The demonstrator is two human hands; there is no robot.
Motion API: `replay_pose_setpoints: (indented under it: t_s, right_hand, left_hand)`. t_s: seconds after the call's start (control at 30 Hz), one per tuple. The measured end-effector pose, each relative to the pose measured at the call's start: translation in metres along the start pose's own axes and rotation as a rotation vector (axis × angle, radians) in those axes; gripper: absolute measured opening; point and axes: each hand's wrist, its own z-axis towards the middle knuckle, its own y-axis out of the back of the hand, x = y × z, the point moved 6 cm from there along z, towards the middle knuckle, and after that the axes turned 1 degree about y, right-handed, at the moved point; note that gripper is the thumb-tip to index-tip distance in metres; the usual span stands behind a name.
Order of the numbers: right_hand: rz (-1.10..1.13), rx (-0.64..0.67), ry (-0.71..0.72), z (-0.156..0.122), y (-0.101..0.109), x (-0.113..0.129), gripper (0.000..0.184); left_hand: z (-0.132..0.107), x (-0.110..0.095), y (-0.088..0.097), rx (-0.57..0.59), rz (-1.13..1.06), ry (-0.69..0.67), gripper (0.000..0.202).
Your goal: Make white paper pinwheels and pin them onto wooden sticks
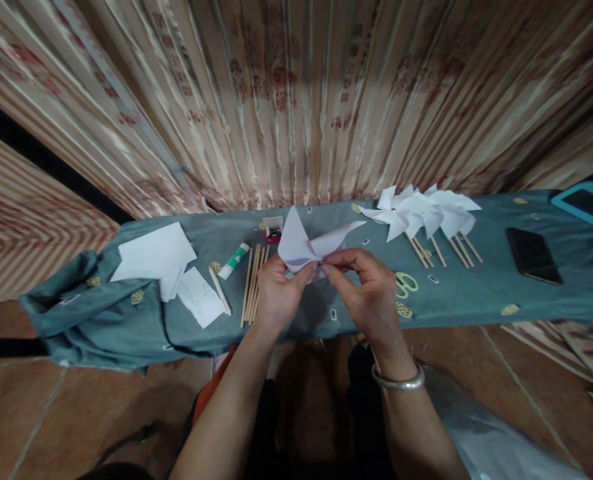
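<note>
A white paper pinwheel (296,241) with curled blades is held up above the cloth-covered table. My left hand (280,288) is closed on its left side, the thumb pressed near the centre. At that same centre, the thumb and fingertips of my right hand (363,287) are pinched together; whether they also hold something small is hidden. Behind my left hand stands a small red box (273,231) of dark pins, its lid up. Thin wooden sticks (249,287) lie just left of that hand. Scissors with yellow-green handles (406,285) are partly covered by my right hand.
Several finished pinwheels on sticks (426,212) lie at the right, before a dark phone (533,255) and a blue-framed tablet (591,203). At the left are white paper sheets (156,252), a glue stick (235,261) and a white pen (220,291). A curtain (286,100) hangs behind the table.
</note>
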Motion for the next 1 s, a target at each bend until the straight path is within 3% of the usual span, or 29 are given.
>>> replay_pose_setpoints:
  t_s: [1.0]
  right_hand:
    - [0.122,0.022,-0.08,0.0009,-0.0037,-0.0086,0.002]
  left_hand:
    - [-0.0027,-0.0021,-0.0009,0.003,0.046,-0.025,0.022]
